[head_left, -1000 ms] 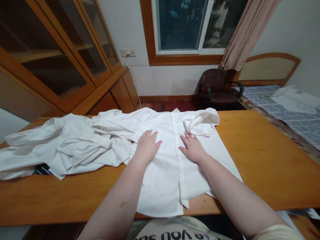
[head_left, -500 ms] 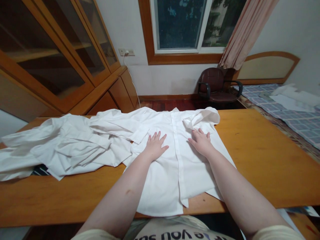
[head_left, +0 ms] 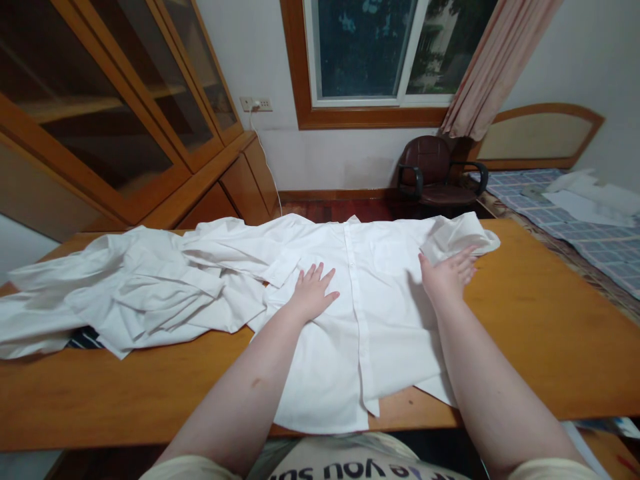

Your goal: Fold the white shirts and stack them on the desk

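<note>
A white button-up shirt (head_left: 320, 360) lies front up before me, its button strip running toward me. My left hand (head_left: 313, 293) rests flat on one side of its front, fingers spread. At the shirt's right edge is my right hand (head_left: 447, 272), thumb and fingers apart and stretched out against the bunched right sleeve (head_left: 453, 235). That sleeve sticks out past the shirt's side, over the tabletop. The other sleeve (head_left: 237, 250) stretches left toward a heap of crumpled white cloth (head_left: 140, 287).
The wooden table (head_left: 540, 320) carries the shirt and the heap; a dark striped piece (head_left: 85, 338) peeks from under the heap. Beyond stand a glass-door cabinet (head_left: 150, 120), a brown armchair (head_left: 430, 167) and a bed (head_left: 545, 180) with white items on it.
My right hand has moved right from the shirt's chest to its side edge. The right sleeve has swung outward with it, uncovering the chest. My left hand has stayed in place.
</note>
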`<action>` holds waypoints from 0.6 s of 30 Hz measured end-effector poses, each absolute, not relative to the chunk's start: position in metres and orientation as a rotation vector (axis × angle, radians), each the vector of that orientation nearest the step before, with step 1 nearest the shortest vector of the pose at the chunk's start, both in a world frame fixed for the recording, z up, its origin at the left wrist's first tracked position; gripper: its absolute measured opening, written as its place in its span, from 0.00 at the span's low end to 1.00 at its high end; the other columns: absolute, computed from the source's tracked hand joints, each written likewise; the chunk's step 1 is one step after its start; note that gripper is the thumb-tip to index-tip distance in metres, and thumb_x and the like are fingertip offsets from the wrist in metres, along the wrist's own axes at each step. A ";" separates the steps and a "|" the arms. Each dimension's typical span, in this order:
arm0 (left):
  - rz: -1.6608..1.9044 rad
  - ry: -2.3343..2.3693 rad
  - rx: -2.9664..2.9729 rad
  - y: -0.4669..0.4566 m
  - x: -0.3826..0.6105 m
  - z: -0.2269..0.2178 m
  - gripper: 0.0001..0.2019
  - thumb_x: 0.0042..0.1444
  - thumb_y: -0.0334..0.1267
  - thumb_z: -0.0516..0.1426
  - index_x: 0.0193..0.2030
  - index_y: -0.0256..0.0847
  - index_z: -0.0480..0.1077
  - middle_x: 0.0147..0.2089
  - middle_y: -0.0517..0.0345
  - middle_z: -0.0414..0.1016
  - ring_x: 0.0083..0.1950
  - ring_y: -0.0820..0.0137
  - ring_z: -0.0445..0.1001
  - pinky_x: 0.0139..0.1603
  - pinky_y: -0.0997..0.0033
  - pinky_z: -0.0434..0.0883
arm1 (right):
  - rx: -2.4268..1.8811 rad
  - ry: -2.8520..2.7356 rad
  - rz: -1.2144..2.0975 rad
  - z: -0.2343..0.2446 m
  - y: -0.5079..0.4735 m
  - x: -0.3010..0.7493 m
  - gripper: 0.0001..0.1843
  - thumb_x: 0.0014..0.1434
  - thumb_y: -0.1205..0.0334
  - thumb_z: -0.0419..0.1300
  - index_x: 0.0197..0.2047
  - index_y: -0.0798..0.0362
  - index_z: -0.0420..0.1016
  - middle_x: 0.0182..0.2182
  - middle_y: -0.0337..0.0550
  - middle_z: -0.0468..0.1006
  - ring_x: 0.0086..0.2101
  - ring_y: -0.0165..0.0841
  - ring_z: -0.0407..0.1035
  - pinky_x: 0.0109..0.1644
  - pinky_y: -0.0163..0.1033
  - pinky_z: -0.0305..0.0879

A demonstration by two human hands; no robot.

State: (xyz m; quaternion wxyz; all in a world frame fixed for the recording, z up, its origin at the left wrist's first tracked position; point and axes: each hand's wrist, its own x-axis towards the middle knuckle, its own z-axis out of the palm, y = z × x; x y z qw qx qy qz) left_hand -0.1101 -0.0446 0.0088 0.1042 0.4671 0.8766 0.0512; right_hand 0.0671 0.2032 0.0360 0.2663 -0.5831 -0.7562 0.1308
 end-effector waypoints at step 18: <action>0.168 2.580 1.378 -0.045 -0.109 0.011 0.33 0.59 0.55 0.48 0.69 0.48 0.50 0.73 0.47 0.40 0.72 0.53 0.39 0.67 0.47 0.42 | -1.391 -2.237 0.253 0.044 0.224 0.085 0.33 0.59 0.49 0.49 0.63 0.61 0.61 0.61 0.64 0.60 0.59 0.53 0.55 0.59 0.56 0.51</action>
